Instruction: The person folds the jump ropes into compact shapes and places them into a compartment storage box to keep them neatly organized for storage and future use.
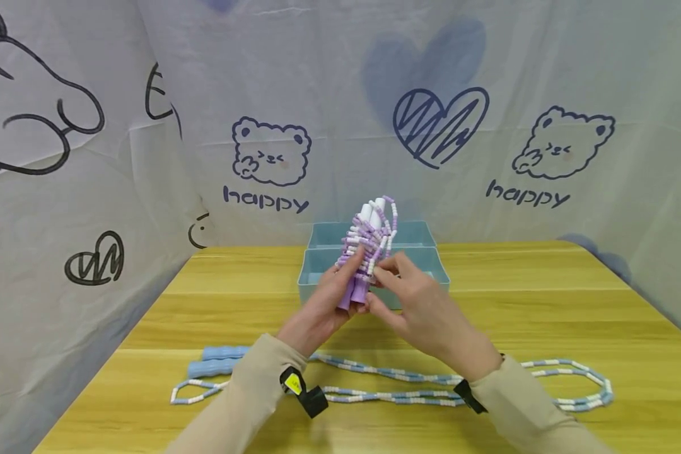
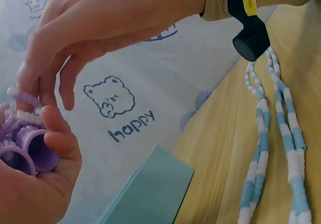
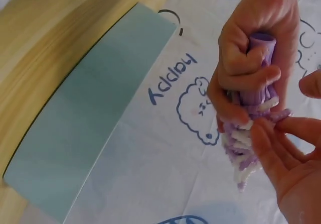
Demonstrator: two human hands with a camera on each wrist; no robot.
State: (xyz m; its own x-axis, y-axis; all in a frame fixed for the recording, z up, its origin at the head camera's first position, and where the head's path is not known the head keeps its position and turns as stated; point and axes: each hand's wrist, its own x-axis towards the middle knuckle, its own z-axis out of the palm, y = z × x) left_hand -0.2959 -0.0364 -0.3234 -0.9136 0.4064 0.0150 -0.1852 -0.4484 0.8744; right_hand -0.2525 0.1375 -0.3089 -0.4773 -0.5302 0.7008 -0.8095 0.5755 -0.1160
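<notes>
My left hand (image 1: 326,299) grips the paired purple handles of a beaded jump rope (image 1: 369,233), holding it tilted up in front of the box. The purple and white beaded cord is wound round the handles, and their white ends stick out at the top. In the left wrist view, the hollow ends of the purple handles (image 2: 44,148) face the camera. My right hand (image 1: 425,309) pinches a length of the beaded cord beside the bundle; the right wrist view shows its thumb and fingertips closed on the beads (image 3: 273,116).
Behind the hands stands a light-blue box (image 1: 306,293) with a matching shallow part at its back. A blue and white beaded jump rope (image 1: 397,398) lies stretched across the front of the wooden table (image 1: 573,302), its blue handles (image 1: 212,367) at the left. Printed cloth (image 1: 340,157) hangs behind.
</notes>
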